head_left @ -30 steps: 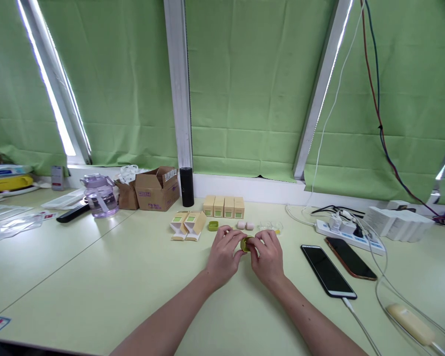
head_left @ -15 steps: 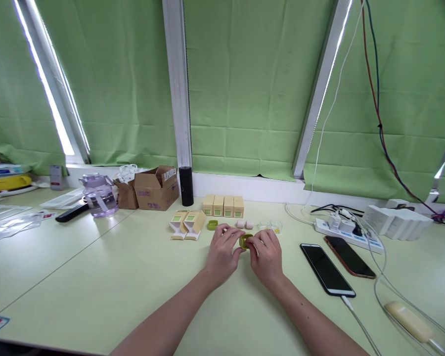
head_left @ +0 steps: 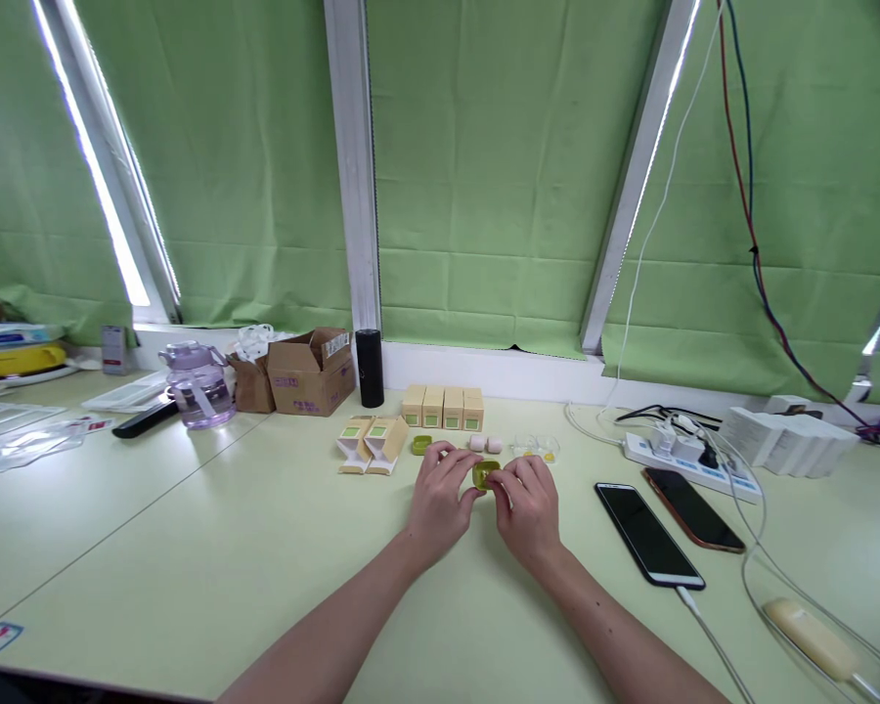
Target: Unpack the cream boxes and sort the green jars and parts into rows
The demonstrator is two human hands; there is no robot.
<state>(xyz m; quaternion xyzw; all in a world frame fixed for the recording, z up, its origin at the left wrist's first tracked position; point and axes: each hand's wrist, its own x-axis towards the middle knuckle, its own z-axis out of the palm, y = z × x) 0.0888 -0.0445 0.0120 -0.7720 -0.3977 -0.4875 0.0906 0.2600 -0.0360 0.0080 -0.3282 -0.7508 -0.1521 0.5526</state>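
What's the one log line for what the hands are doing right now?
left hand: holding green piece | right hand: holding it too | behind: pink pieces, another green piece

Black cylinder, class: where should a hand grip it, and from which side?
Likely best around its upper sides, from the front right: the black cylinder stands upright and narrow, with the box on its left and the window post behind.

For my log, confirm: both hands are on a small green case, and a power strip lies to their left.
Wrong side: the head view shows the power strip to their right. The left hand and right hand are on the small green case.
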